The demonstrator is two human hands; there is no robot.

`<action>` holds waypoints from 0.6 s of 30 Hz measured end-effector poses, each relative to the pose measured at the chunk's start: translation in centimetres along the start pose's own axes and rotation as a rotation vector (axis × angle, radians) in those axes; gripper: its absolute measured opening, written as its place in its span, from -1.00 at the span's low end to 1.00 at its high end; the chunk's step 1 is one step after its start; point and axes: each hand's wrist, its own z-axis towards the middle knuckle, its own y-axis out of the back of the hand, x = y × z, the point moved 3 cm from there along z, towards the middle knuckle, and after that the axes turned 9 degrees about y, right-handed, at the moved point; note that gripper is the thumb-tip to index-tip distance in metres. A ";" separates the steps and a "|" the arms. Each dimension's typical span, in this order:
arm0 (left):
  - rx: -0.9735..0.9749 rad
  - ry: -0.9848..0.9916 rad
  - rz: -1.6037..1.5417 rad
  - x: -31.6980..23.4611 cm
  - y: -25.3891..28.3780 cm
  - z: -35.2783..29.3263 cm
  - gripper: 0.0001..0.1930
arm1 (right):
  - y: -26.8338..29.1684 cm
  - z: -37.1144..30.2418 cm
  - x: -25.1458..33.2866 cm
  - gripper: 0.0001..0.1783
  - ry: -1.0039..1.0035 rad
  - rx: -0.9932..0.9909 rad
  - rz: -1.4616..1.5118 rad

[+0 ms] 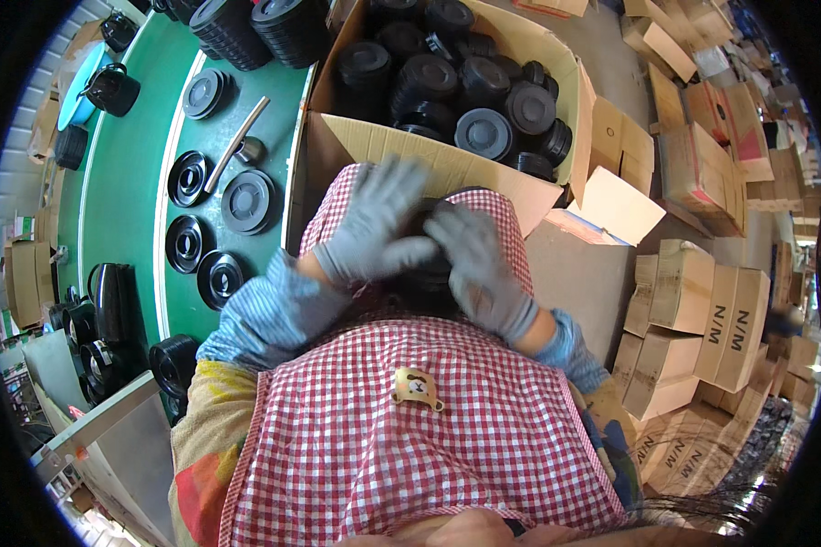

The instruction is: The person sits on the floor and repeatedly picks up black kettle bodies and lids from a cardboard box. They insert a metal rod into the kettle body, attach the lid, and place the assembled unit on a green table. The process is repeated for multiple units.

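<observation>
A dark, round black plastic part (421,281) rests in my lap, mostly hidden beneath my hands. Above its left side is my left hand (367,232), in a grey glove, with the thumb apart and the fingers stretched out and smeared by motion. My right hand (485,269), gloved too, lies along the part's right side with its fingers bent over it. Close by on the left, the green bench carries black ring-shaped bases (190,179) and flat black discs (248,201). A wooden-handled tool (238,144) with a round metal head lies among them.
Directly ahead stands an open cardboard box (365,139) filled with black round parts (483,134). Stacked discs (290,32) are at the bench's far end. A black kettle body (114,301) stands on the left of the green bench (123,196). Brown cartons (684,283) are piled at right.
</observation>
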 end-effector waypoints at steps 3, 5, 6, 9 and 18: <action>0.023 0.033 0.099 -0.7 1.1 0.5 0.01 | 0.7 -0.3 -0.8 -0.44 0.050 -0.082 0.278; 0.134 -0.203 -0.112 -5.7 1.7 -0.5 0.00 | 0.1 -1.7 -4.6 -0.41 -0.260 -0.175 0.255; 0.153 -0.171 0.007 -4.8 1.0 -0.5 -0.03 | -0.8 -1.0 -2.5 -0.38 -0.203 -0.230 0.195; 0.006 0.251 0.114 2.5 0.8 1.2 -0.05 | 1.3 -0.1 1.6 -0.41 0.120 0.102 0.165; 0.085 -0.089 0.019 -2.5 1.0 0.4 0.02 | 1.7 -1.5 -2.5 -0.29 -0.033 -0.077 0.238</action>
